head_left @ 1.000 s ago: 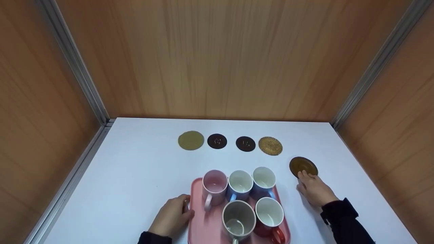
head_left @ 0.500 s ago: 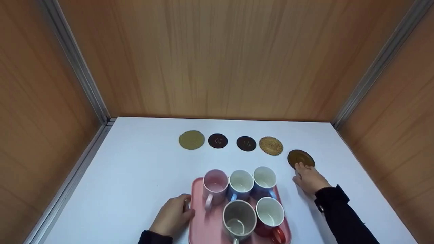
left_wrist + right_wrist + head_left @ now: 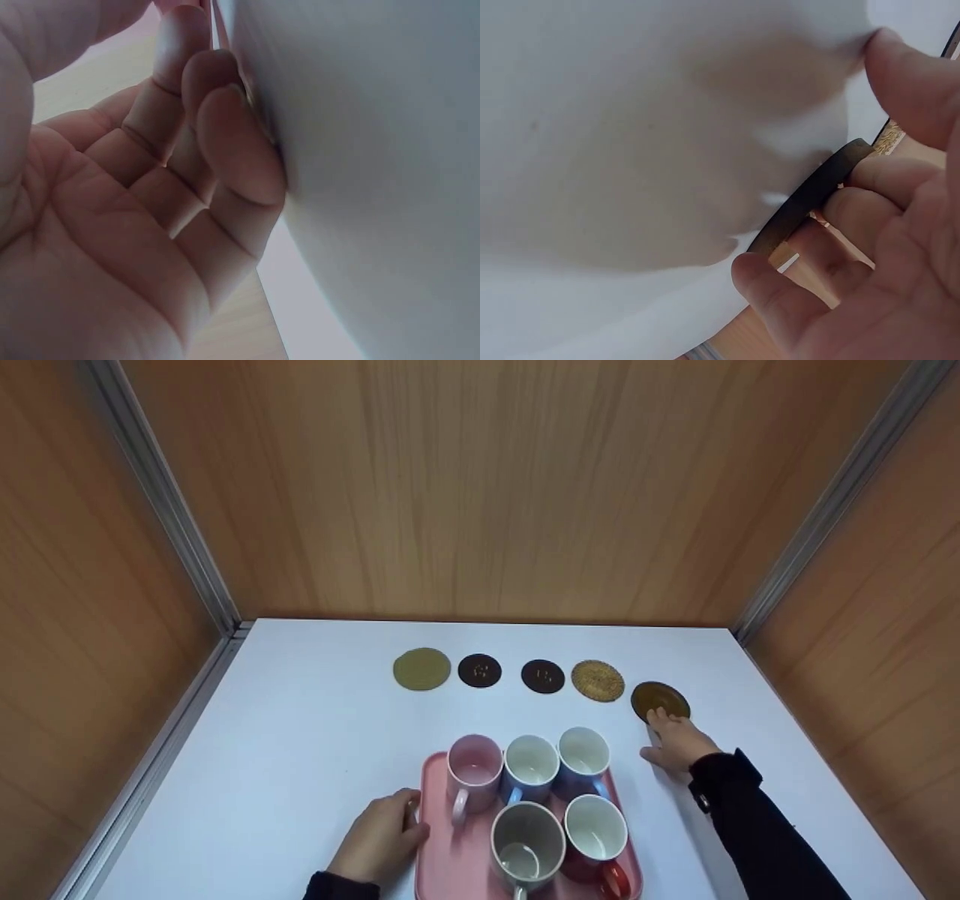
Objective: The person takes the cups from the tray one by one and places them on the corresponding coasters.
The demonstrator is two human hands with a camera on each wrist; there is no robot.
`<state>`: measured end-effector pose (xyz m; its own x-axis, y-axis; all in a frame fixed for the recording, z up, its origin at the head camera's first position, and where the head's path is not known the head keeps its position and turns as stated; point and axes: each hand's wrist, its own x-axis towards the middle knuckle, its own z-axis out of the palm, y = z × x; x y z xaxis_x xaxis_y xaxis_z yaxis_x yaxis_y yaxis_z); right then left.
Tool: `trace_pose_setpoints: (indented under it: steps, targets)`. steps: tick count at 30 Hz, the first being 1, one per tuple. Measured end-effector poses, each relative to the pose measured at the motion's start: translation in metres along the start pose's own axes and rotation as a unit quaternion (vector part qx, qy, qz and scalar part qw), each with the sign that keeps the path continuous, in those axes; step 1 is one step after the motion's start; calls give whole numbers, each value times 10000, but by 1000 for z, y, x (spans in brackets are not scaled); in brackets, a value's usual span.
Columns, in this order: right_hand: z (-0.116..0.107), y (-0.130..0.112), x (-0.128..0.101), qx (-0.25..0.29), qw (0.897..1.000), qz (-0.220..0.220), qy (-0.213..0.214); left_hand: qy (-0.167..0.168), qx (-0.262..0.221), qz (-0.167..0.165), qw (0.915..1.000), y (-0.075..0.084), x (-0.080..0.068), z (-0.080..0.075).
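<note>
On the white table, a brown round coaster (image 3: 658,697) lies flat at the right end of a row of coasters. My right hand (image 3: 679,742) rests extended fingertips on its near part, with the thumb apart on the tabletop. The right wrist view shows the dark edge of this coaster (image 3: 802,199) beside the fingers. My left hand (image 3: 379,836) holds the left rim of a pink tray (image 3: 454,866), its fingers curled and its thumb against the edge. In the left wrist view those fingers (image 3: 240,150) touch the table; the grip itself is partly hidden.
The tray carries a pink mug (image 3: 475,772), two blue mugs (image 3: 531,769), a large grey mug (image 3: 528,844) and a red mug (image 3: 596,832). Further back lie an olive coaster (image 3: 421,669), two dark coasters (image 3: 479,670) and a golden woven coaster (image 3: 598,681). Wooden panels enclose the table.
My right hand has slid the brown coaster away from me and slightly left, closer to the golden woven one. The left hand, tray and mugs have stayed in place.
</note>
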<state>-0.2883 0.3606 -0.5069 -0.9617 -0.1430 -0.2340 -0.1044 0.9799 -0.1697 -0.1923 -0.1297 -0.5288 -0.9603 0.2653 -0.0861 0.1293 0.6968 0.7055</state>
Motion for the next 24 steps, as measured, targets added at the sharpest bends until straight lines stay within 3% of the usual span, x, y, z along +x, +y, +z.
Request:
trace_pose_setpoints:
  steps: [13, 24]
  targets:
    - [-13, 3, 31, 46, 9965, 494, -680, -29, -40, -56, 10000, -3, -1, 1]
    - [-12, 17, 52, -352, 9939, 560, -879, 41, 74, 61, 9999, -2, 0, 1]
